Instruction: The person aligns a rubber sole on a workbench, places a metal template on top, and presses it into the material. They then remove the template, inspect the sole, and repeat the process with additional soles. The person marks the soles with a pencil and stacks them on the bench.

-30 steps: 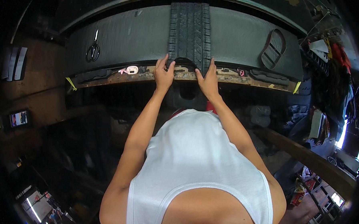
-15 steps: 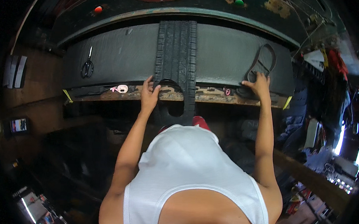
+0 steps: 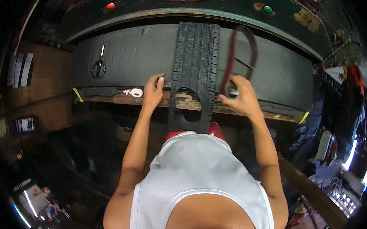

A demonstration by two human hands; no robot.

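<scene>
A long black strip of tyre tread (image 3: 195, 70) lies across the dark workbench (image 3: 132, 63) and hangs over its front edge. My left hand (image 3: 153, 92) rests on the bench edge just left of the strip, fingers touching its side. My right hand (image 3: 242, 96) grips a dark reddish rubber loop (image 3: 238, 55) and holds it up just right of the strip, above the bench.
Black scissors (image 3: 98, 65) lie on the bench at the left. A small pink-and-white object (image 3: 134, 92) sits on the worn wooden front edge. Red (image 3: 111, 6) and green (image 3: 268, 9) round knobs sit on the back panel. Clothes and clutter hang at the right.
My right hand picked the rubber loop from the bench's right side and carried it left, beside the tread strip. The left hand stayed at the strip's left edge.
</scene>
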